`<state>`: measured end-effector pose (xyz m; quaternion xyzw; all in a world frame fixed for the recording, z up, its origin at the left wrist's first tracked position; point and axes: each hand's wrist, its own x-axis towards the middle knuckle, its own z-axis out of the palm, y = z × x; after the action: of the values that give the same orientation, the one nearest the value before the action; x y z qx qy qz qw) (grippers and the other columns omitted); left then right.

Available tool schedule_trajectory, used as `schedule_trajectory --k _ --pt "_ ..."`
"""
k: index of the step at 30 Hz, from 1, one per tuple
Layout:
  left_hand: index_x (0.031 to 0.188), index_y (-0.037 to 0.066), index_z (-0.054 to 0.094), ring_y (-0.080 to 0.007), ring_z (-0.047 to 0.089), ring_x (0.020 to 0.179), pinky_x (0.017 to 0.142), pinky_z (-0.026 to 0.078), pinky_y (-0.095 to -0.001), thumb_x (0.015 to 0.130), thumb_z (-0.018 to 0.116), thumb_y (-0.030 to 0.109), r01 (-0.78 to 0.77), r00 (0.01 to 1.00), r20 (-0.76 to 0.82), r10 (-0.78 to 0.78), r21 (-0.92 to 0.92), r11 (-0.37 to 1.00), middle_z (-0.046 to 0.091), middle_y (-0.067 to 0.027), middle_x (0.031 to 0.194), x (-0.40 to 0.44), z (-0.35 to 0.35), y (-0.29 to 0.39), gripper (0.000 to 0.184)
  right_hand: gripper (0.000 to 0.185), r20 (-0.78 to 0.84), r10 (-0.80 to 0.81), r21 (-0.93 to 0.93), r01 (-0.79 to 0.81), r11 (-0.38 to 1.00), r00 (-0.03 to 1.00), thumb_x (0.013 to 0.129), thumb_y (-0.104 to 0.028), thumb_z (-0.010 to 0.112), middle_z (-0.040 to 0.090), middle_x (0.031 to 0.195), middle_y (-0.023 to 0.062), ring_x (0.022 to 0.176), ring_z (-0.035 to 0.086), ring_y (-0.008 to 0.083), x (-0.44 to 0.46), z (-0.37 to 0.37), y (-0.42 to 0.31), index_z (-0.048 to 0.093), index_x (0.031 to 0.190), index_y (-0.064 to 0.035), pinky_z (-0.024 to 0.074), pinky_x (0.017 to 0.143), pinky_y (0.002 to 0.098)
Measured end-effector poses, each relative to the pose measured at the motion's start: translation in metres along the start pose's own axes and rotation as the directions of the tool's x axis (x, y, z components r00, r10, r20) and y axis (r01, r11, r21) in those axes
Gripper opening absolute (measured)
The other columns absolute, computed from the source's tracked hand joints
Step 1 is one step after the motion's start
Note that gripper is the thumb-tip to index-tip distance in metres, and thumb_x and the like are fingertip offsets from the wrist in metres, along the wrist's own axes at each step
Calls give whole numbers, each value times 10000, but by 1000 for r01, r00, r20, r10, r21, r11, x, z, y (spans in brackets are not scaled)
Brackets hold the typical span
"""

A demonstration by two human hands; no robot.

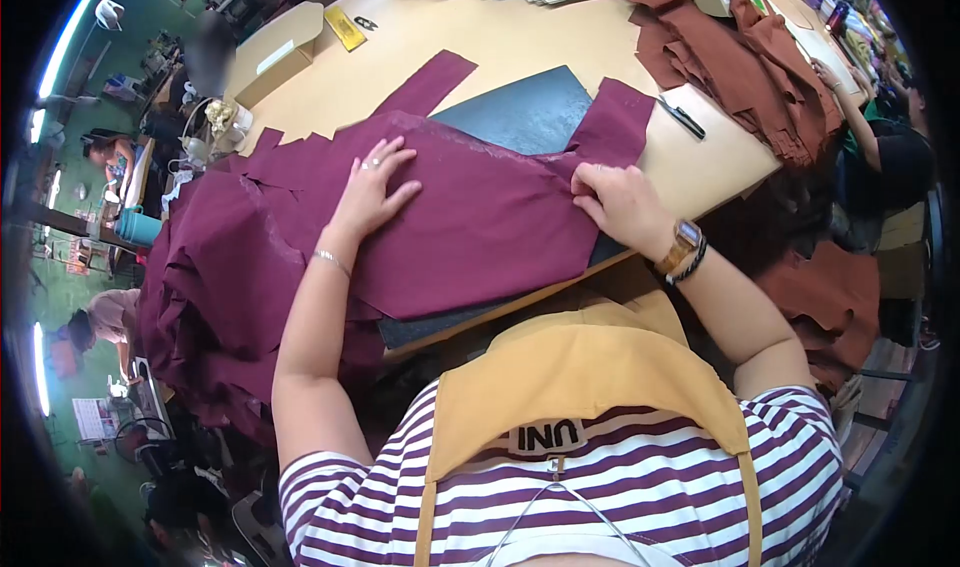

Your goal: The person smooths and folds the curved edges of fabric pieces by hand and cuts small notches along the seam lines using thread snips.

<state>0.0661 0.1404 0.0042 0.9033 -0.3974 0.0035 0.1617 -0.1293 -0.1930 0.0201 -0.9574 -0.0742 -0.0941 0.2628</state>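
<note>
A maroon cut fabric piece [480,227] lies spread over a dark flat board [520,112] on the table. My left hand [375,187] rests flat on the cloth with its fingers spread. At the cloth's right side, my right hand [620,202] is closed, thumb and fingers pinching near the edge where a narrower maroon strip [615,122] extends upward. Pale chalky marks run along the upper edge of the fabric. More maroon fabric [215,267] is heaped to the left of my left hand and hangs over the table's near edge.
A black pen [682,119] lies on the tabletop [450,27] at right. Beyond it are stacked rust-brown cloth pieces [740,67]. A cardboard box [280,52] and a yellow packet [345,29] stand at the far left. Other people sit around, one person's arm [850,117] reaching in at right.
</note>
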Motion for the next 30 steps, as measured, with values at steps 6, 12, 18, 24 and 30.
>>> schedule_trajectory --k 6,12,18,24,30 --pt "1271 115 584 -327 535 1149 1014 351 -519 845 642 504 -59 989 141 38 149 987 602 -132 1171 -34 -20 98 579 105 -200 -81 -315 14 949 976 807 -22 574 630 861 155 870 622 353 98 -33 86 595 907 -42 494 745 421" --pt "1494 168 314 -397 162 1448 1113 186 -625 841 551 635 -63 989 142 51 83 995 184 -183 1573 -51 34 125 838 224 -179 -285 -76 275 958 942 821 -115 646 632 1001 155 951 614 348 115 -17 53 622 1032 -45 501 831 412" --pt "1486 105 318 -462 164 1426 1081 169 -679 838 546 649 65 983 168 -70 34 997 194 -265 1539 -74 44 191 876 257 -104 -301 -21 300 954 948 846 -111 654 632 1082 142 1028 603 323 87 13 36 618 1096 -63 489 897 385" --pt "1322 80 515 -355 518 1176 984 406 -488 869 653 341 69 948 -307 -84 -61 996 525 -188 1297 -9 49 146 541 233 -113 -344 -33 342 939 932 881 -107 613 650 1076 143 1050 600 311 80 35 40 622 1105 -47 484 919 385" --pt "1050 70 689 -313 633 842 757 519 -385 873 643 141 -51 973 -229 -23 -312 949 639 -126 935 7 43 112 197 230 -131 -408 -92 399 912 903 881 -96 577 653 1087 135 1037 609 302 80 37 42 646 1096 -48 482 917 386"
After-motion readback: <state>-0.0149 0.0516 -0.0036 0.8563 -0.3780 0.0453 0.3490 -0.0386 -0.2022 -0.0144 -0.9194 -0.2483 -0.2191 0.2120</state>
